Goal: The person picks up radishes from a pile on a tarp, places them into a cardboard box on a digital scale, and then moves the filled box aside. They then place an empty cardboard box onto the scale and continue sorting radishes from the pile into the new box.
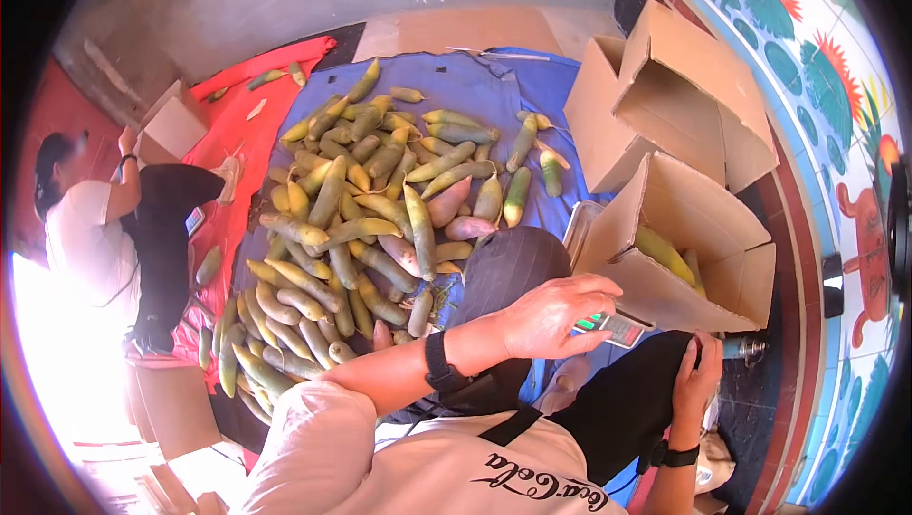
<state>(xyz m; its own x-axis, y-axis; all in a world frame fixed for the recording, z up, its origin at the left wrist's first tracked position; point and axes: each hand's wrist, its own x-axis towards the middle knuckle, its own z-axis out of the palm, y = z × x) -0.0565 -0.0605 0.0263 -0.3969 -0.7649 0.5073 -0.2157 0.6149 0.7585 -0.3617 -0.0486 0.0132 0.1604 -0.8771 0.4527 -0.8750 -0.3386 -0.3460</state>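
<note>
My left hand (560, 314) reaches over a digital scale display (617, 328) with lit green digits, its fingers apart and at the display's edges. My right hand (698, 377) rests at my bent knee, fingers stretched out, below a cardboard box (608, 273). Inside the box lie a few long green radishes (665, 254). The box stands beside a metal scale platform (581, 225). To the left, a big heap of green radishes (370, 173) covers a blue sheet (475, 87), with some pinkish roots (448, 201) among them.
More cardboard boxes (693, 87) stand at the upper right, near a tiled wall (807, 59). At the left, another person (95, 220) sits beside a red sheet (237, 125). A further box (176, 406) is at the lower left.
</note>
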